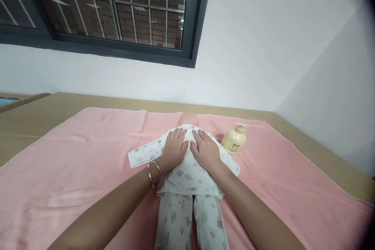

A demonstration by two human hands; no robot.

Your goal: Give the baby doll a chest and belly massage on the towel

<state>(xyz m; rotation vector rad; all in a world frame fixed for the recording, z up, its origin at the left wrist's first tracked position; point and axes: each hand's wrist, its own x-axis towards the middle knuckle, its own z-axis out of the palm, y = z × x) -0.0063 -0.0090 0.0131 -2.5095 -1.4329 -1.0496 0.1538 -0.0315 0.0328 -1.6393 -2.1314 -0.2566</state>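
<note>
A baby doll (pixel 189 119) lies on a pink blanket (pixel 88 172), its bald head pointing away from me. It wears a white long-sleeved top (pixel 187 175) and matching trousers (pixel 175 218), both printed with small animals. My left hand (pixel 175 149) rests flat on the left of the top's upper part, fingers stretched out. On the right side of the upper top lies my right hand (pixel 206 151), also flat with fingers extended. Both thumbs point inward, with a narrow strip of cloth between them. Neither hand grips anything. A silver bangle (pixel 154 174) circles my left wrist.
A pale yellow pump bottle (pixel 235 138) leans at the doll's right sleeve, on the blanket. Under the blanket is a wooden surface (pixel 43 119) that runs back to a white wall (pixel 249 47). A dark-framed barred window (pixel 125 11) is above at the left.
</note>
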